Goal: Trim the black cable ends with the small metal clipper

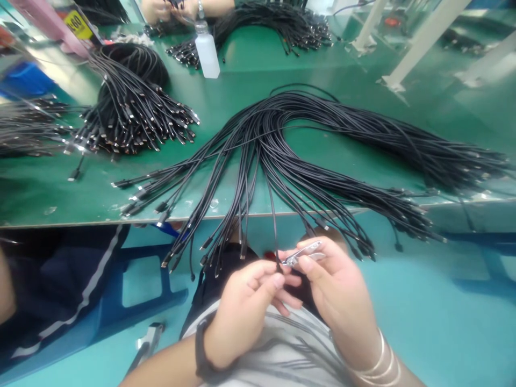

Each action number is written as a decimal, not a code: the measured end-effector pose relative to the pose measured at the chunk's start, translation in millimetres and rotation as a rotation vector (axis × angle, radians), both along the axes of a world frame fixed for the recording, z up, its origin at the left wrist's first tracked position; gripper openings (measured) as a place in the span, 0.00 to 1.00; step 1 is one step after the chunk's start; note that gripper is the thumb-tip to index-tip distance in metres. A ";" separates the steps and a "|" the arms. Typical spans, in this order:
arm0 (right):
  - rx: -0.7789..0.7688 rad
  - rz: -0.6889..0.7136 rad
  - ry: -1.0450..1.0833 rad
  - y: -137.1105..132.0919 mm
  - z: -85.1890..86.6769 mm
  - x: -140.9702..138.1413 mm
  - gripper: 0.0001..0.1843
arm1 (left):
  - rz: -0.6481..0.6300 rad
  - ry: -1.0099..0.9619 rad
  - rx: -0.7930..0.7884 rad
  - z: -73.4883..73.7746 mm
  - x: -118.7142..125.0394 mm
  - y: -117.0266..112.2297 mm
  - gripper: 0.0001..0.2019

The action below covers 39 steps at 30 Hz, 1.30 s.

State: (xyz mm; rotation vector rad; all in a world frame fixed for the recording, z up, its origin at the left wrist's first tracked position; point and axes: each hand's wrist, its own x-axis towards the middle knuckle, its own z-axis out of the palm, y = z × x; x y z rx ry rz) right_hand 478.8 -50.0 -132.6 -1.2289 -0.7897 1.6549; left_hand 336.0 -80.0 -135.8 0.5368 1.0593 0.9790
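My left hand (252, 301) pinches the connector end of one black cable (274, 223), which hangs over the table's front edge. Between the fingers and thumb of my right hand (338, 285) is a silver nail clipper (303, 252), its jaws right at the cable by the connector. Whether the jaws touch the cable I cannot tell. The cable comes from a large curved bundle of black cables (278, 113) on the green table, several of whose ends droop past the edge around my hands.
More cable bundles (133, 107) lie at the left and another (278, 21) at the back. A white bottle (207, 54) stands near another person's hands (161, 9). White posts (423, 48) rise at the back right. A blue stool (133, 290) and a seated person are to my left.
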 end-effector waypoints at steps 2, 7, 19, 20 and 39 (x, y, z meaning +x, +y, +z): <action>-0.027 0.005 0.029 -1.0 0.9 -0.2 0.11 | -0.023 0.018 0.055 0.0 -0.2 -1.3 0.10; -0.041 0.010 0.047 -2.6 0.4 -0.2 0.12 | -0.034 0.027 0.095 -0.1 0.1 -1.7 0.09; 0.016 0.001 -0.138 2.5 5.0 -2.0 0.08 | -0.044 0.051 0.072 0.6 -0.2 -1.2 0.09; 0.007 -0.011 -0.138 3.0 3.7 -2.2 0.09 | -0.048 0.056 0.070 1.1 -0.2 -1.0 0.10; 0.554 -0.430 -1.185 38.0 1.4 58.9 0.12 | -0.126 0.819 0.117 -44.8 -41.6 3.9 0.25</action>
